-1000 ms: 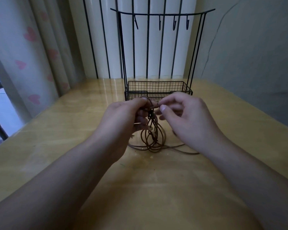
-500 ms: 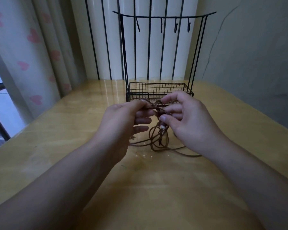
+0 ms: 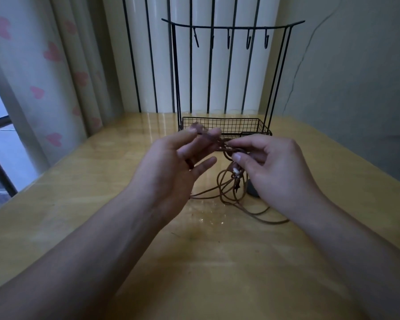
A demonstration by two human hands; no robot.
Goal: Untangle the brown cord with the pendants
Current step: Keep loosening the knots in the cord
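The brown cord (image 3: 226, 192) hangs in tangled loops from between my hands down to the wooden table (image 3: 194, 262), with a strand trailing right. A small white pendant (image 3: 235, 170) and a dark one dangle in the loops. My right hand (image 3: 273, 167) pinches the knotted part between thumb and forefinger. My left hand (image 3: 171, 167) is raised to the left of the knot, fingers spread, with a strand of cord caught at its upper fingertips. A dark round pendant (image 3: 252, 189) lies on the table, partly hidden by my right hand.
A black wire stand (image 3: 226, 128) with a mesh basket and a top bar of several hooks stands just behind my hands. A curtain with pink hearts (image 3: 56, 88) hangs at the left. A grey wall closes the right side.
My left hand has pulled up and to the left with its fingers spreading, drawing a strand out of the knot. My right hand kept its pinch and shifted slightly right.
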